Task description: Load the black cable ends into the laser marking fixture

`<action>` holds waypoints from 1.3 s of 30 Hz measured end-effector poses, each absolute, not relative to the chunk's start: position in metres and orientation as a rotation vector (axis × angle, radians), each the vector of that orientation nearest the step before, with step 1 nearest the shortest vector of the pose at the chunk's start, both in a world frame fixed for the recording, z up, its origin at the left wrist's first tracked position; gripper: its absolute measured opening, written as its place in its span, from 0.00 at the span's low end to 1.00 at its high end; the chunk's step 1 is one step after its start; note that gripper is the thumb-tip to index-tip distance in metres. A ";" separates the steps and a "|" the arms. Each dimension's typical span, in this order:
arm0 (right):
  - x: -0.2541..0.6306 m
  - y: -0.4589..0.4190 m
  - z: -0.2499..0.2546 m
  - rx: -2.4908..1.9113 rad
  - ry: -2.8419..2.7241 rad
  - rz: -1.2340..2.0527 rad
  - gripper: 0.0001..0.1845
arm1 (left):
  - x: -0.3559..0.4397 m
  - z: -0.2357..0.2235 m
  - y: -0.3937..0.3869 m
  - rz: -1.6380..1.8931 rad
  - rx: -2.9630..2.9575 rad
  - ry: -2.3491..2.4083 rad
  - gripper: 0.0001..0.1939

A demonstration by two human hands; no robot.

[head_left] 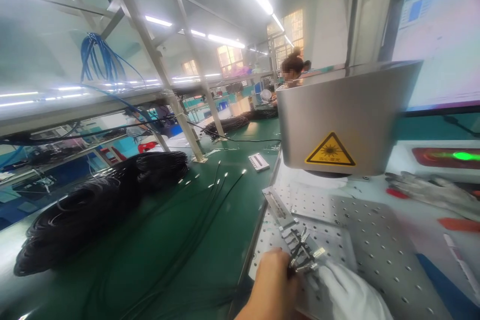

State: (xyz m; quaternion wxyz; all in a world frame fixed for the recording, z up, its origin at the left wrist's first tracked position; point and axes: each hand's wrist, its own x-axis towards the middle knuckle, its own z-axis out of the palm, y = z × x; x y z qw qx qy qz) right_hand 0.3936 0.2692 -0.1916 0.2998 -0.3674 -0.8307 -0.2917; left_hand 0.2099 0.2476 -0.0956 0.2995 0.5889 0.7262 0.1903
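A: What is cut off nearest the camera?
B: Both hands run off the bottom edge. The bare left hand [273,280] is curled shut round a small bunch of metal-tipped cable ends [304,254]; the white-gloved right hand [347,292] lies against the same bunch, though its grip cannot be made out.

A: Where are they?
B: On the perforated plate [375,240], near its left edge, beside a metal fixture [279,207].

A: Any count?
B: The tips blur together. Further left, two black cable coils [93,205] sit on the green bench [225,220], with open room between. Beyond stands the laser head [345,115], one warning label [330,150] on it.
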 end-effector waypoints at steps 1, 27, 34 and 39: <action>0.394 0.271 -0.196 -0.991 -2.212 -0.767 0.24 | 0.211 -0.095 0.247 0.499 1.571 1.935 0.02; 0.371 0.269 -0.197 -1.414 -2.088 -0.447 0.13 | 0.221 -0.071 0.259 0.110 1.456 1.984 0.08; 0.352 0.270 -0.213 -1.710 -1.862 -0.408 0.15 | 0.229 -0.080 0.259 0.018 1.475 2.088 0.09; 0.346 0.267 -0.209 -1.784 -1.824 -0.220 0.17 | 0.234 -0.079 0.258 -0.003 1.501 2.083 0.10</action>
